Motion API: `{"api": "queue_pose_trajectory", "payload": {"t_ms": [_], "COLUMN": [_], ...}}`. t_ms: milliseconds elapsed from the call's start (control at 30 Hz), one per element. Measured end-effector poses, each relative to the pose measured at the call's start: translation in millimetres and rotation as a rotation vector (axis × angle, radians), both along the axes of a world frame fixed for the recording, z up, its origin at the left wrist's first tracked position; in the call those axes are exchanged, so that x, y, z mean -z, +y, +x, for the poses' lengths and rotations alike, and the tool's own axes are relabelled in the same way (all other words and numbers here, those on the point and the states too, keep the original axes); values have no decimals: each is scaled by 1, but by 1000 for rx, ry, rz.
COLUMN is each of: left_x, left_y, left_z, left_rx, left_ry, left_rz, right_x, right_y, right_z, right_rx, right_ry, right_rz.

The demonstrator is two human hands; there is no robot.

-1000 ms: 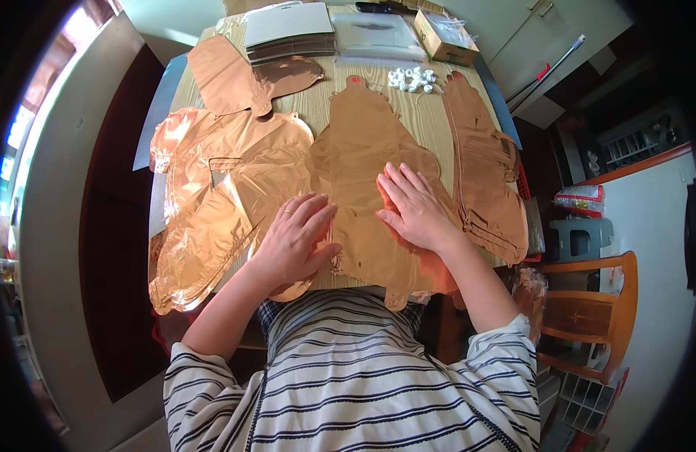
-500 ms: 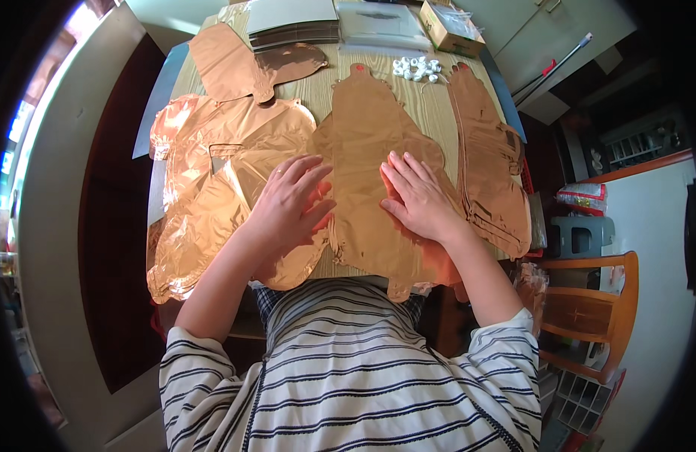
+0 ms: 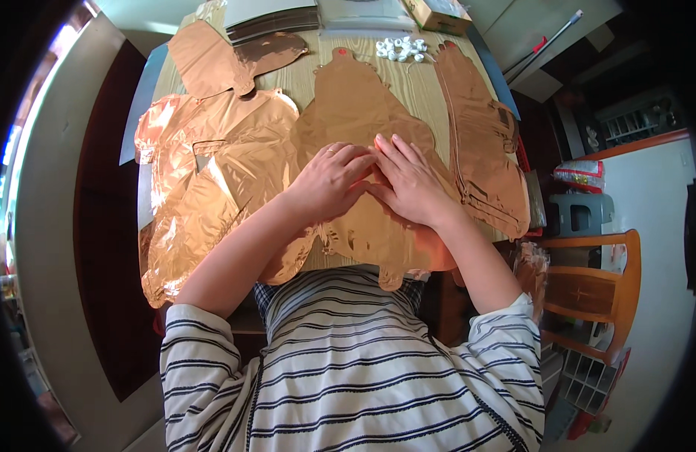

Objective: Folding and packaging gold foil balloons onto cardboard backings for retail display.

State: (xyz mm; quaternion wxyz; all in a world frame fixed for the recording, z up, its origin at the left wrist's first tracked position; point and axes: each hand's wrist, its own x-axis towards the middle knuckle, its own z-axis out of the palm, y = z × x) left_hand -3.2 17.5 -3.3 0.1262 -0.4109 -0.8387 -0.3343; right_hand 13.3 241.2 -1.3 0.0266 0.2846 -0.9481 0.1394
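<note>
A flat copper-coloured foil balloon (image 3: 348,102) lies in front of me, its narrow tabbed end pointing away. My right hand (image 3: 409,181) lies over its middle, palm down, fingers stretched out. Beside it my left hand (image 3: 329,181) has loosely bent fingers, their tips meeting the right hand near its index finger. The left thumb stands apart from its fingers. I see nothing held in either hand, though the palms are hidden. Shiny, wrinkled foil balloons (image 3: 190,188) lie to the left, partly under my left forearm. Another folded foil balloon (image 3: 483,143) lies on the right.
At the far left of the wooden table (image 3: 318,79) are more foil pieces (image 3: 208,60). Along the back stand a stack of grey-white sheets (image 3: 269,16), clear plastic packs (image 3: 363,16) and a box (image 3: 438,16). Small white rolls (image 3: 399,50) sit before them. A wooden chair (image 3: 589,290) stands at right.
My left hand has moved right, from the edge of the middle balloon to meet my right hand. The right hand has shifted slightly left. The whole view has tilted a little.
</note>
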Motion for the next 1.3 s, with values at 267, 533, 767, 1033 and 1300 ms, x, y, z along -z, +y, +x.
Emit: {"api": "queue_pose_trajectory", "payload": {"t_ms": [267, 533, 767, 1033, 1300], "left_x": [7, -8, -6, 7, 6], "left_y": [-7, -1, 18, 21, 26], "left_z": [2, 4, 14, 18, 21], "left_rx": [-6, 6, 298, 302, 248], "left_ry": [-6, 81, 34, -18, 123], "left_rz": [-56, -59, 30, -43, -144], "right_x": [-83, -31, 0, -19, -5], "right_y": [29, 58, 31, 13, -8], "right_z": [86, 207, 199, 187, 182], "right_rx": [297, 899, 1089, 1001, 976], "right_ry": [-275, -910, -864, -523, -197], "right_rz": [-247, -758, -1450, -1270, -1156]}}
